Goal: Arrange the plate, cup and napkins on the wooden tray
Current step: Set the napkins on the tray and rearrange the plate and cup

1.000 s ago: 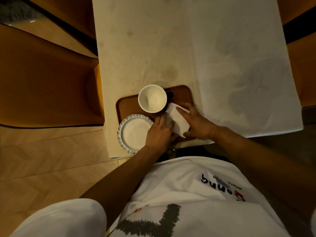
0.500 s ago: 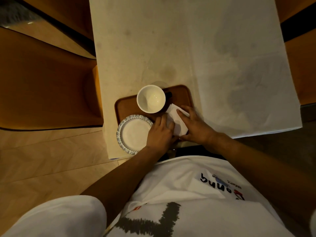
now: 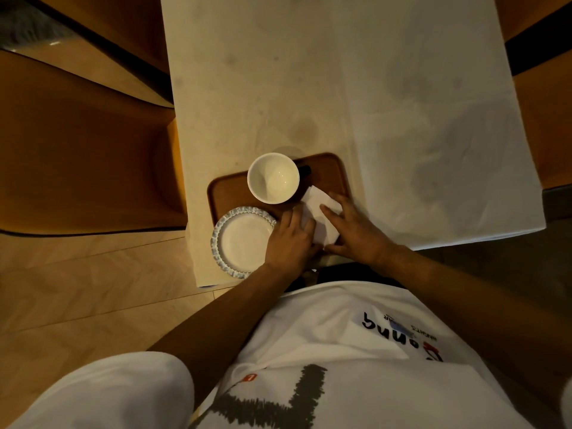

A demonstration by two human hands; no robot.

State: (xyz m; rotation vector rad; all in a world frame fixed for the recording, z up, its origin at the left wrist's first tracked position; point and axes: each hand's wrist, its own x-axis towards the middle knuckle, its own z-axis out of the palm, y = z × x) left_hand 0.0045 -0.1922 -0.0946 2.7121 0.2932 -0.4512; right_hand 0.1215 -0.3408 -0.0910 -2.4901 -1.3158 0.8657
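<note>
A person looks down at a wooden tray (image 3: pixel 335 173) sitting at the near left corner of a pale, cloth-covered surface (image 3: pixel 356 88). A white cup (image 3: pixel 273 178) stands upright and empty at the tray's far side, its dark handle pointing right. A white plate (image 3: pixel 241 241) with a blue patterned rim rests at the tray's near left corner, its rim overhanging the tray's near edge. White folded napkins (image 3: pixel 320 216) lie on the tray's near right part, just right of the plate and just beside the cup.

Both hands rest flat on the napkins. The left hand (image 3: pixel 291 243) lies open, palm down, fingers pressed on the napkins' left edge, next to the plate. The right hand (image 3: pixel 356 233) is also open and flat, fingers spread, its forefinger pointing across the middle of the napkins. Neither hand grips anything; they press and smooth.

Over the last second very little has changed. The hands stay in nearly the same spot, the right hand drawing in slightly, and the napkins keep much the same angle. Cup and plate have not moved.

This suggests the arranging is nearly finished: all three things are already on the tray, and the hands seem to be making only a final straightening of the napkins. What likely remains is lifting the hands away without dragging the napkins askew.
</note>
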